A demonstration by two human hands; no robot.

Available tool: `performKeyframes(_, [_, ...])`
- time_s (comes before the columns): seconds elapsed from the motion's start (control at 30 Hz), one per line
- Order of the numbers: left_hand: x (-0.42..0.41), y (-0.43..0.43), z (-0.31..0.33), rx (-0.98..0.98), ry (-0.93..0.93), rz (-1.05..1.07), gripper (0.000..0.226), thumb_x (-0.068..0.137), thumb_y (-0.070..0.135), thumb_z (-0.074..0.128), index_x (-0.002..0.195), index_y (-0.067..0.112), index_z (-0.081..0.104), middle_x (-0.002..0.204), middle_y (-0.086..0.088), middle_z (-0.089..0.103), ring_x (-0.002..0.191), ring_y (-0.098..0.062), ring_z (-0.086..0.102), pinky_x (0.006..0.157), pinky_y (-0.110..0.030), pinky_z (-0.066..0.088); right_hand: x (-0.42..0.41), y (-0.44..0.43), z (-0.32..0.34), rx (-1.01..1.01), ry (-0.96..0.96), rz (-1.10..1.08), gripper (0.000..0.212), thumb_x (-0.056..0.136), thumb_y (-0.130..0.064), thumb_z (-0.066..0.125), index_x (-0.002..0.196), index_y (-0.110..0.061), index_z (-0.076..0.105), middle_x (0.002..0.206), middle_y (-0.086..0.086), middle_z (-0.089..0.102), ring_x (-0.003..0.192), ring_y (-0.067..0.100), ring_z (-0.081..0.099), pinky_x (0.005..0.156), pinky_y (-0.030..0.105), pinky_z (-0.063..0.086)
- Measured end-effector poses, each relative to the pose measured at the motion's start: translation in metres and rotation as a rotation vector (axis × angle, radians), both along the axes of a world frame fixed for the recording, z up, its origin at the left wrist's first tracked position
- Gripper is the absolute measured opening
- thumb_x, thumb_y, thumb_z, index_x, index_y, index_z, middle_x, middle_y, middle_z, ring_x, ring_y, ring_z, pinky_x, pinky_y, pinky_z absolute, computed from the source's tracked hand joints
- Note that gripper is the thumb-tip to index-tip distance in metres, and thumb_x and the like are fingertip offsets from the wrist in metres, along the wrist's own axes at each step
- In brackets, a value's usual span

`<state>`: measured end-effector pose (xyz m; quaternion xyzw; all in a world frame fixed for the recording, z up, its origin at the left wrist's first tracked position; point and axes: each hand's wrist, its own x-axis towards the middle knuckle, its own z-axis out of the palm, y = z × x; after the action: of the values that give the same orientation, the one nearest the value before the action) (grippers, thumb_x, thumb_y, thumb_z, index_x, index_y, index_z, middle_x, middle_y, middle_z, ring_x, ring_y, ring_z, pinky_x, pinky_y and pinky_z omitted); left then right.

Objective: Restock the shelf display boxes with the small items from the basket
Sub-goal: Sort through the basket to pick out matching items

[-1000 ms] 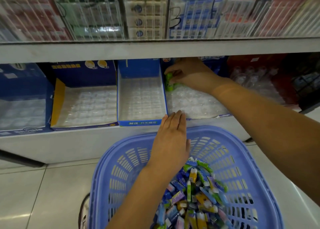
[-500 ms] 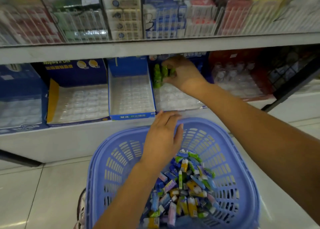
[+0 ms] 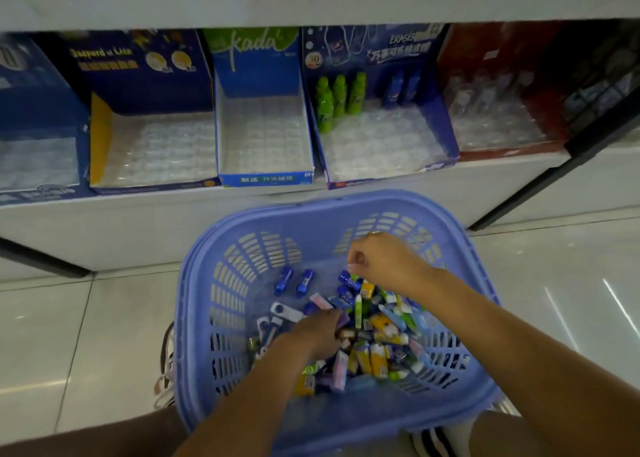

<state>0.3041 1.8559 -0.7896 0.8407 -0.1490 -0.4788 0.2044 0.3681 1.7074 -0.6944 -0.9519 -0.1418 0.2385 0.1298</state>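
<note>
Lower centre, glossy wrapped items (image 3: 377, 349) heap in slotted lilac plastic basket (image 3: 221, 283); left hand (image 3: 318, 333) digs in, grip hidden; right hand (image 3: 381, 262) curled above, hold unclear. Upper centre, cardboard display box (image 3: 381, 51), dimpled clear tray (image 3: 381, 145), three green bottle shapes (image 3: 337, 98).

Basket (image 3: 235, 283): lavender-blue plastic, slotted walls; the small items (image 3: 377, 339) inside it are a mix of yellow, green, blue, pink, purple and white. Behind the basket: green bottle-shaped items (image 3: 339, 96) in a dark blue display box (image 3: 440, 124). Behind-left of the basket: bright blue box (image 3: 256, 65) with green header; behind-right: red box (image 3: 485, 58).
</note>
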Motion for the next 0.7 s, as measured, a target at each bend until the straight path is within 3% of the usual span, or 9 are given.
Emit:
performKeyframes(0.07, [0.002,0.003,-0.006,0.006,-0.016,-0.003,0.048,0.095,0.019,0.046,0.141,0.013,0.034,0.144,-0.013,0.04,0.123,-0.032,0.047,0.097,-0.041,0.043,0.003,-0.009,-0.028,-0.194,0.164,-0.079,0.022,0.094,-0.015,0.053,0.108,-0.002,0.064,0.102,0.014,0.064,0.092,0.028,0.061,0.082,0.039,0.051])
performKeyframes(0.13, [0.002,0.005,-0.012,0.031,-0.039,-0.033,0.045,0.095,0.02,0.048,0.137,0.009,0.038,0.141,-0.015,0.041,0.122,-0.034,0.047,0.097,-0.041,0.043,0.005,-0.018,-0.054,-0.306,0.27,-0.164,0.024,0.095,-0.01,0.05,0.115,0.0,0.059,0.09,0.012,0.058,0.073,0.023,0.055,0.061,0.033,0.047])
performKeyframes(0.17, [0.003,0.004,-0.014,0.029,-0.051,-0.032,0.042,0.095,0.02,0.048,0.134,0.007,0.042,0.138,-0.016,0.044,0.12,-0.034,0.048,0.096,-0.041,0.044,0.006,-0.022,-0.065,-0.33,0.288,-0.193,0.025,0.095,-0.008,0.049,0.118,0.0,0.057,0.092,0.013,0.057,0.072,0.023,0.052,0.059,0.032,0.044])
performKeyframes(0.3, [0.02,-0.01,0.008,-0.211,-0.247,0.304,0.026,0.097,0.022,0.049,0.109,0.005,0.063,0.11,-0.015,0.065,0.098,-0.029,0.061,0.08,-0.035,0.05,0.01,-0.03,-0.104,-0.298,0.243,-0.202,0.053,0.09,-0.001,0.052,0.14,-0.004,0.036,0.135,0.021,0.043,0.116,0.033,0.049,0.089,0.038,0.047])
performKeyframes(0.4, [0.054,-0.024,0.051,-0.553,-0.378,0.62,0.023,0.097,0.025,0.052,0.101,0.01,0.069,0.1,-0.005,0.071,0.09,-0.018,0.066,0.085,-0.035,0.053,0.018,-0.03,-0.12,-0.347,0.16,-0.174,0.052,0.09,0.0,0.049,0.14,-0.007,0.037,0.135,0.017,0.044,0.12,0.029,0.046,0.093,0.034,0.044])
performKeyframes(0.5, [0.08,-0.029,0.093,-0.873,-0.373,0.718,0.022,0.098,0.016,0.051,0.108,0.008,0.068,0.101,0.002,0.069,0.092,-0.012,0.066,0.086,-0.026,0.053,0.025,-0.031,-0.125,-0.453,0.169,-0.111,0.044,0.093,-0.005,0.046,0.136,-0.004,0.039,0.132,0.016,0.048,0.119,0.028,0.047,0.094,0.033,0.043])
performKeyframes(0.6, [0.093,-0.025,0.115,-0.993,-0.37,0.82,0.027,0.1,0.013,0.044,0.115,0.004,0.064,0.104,0.002,0.066,0.09,-0.01,0.064,0.085,-0.027,0.053,0.026,-0.028,-0.129,-0.561,0.176,-0.047,0.037,0.094,-0.007,0.049,0.13,-0.002,0.043,0.131,0.015,0.05,0.123,0.029,0.045,0.095,0.033,0.043])
performKeyframes(0.7, [0.102,-0.021,0.118,-1.011,-0.336,0.931,0.028,0.101,0.014,0.039,0.115,0.004,0.062,0.107,-0.003,0.065,0.089,-0.016,0.063,0.081,-0.03,0.052,0.026,-0.024,-0.14,-0.595,0.172,-0.024,0.047,0.094,-0.007,0.052,0.137,0.004,0.035,0.144,0.02,0.036,0.137,0.035,0.026,0.107,0.036,0.039])
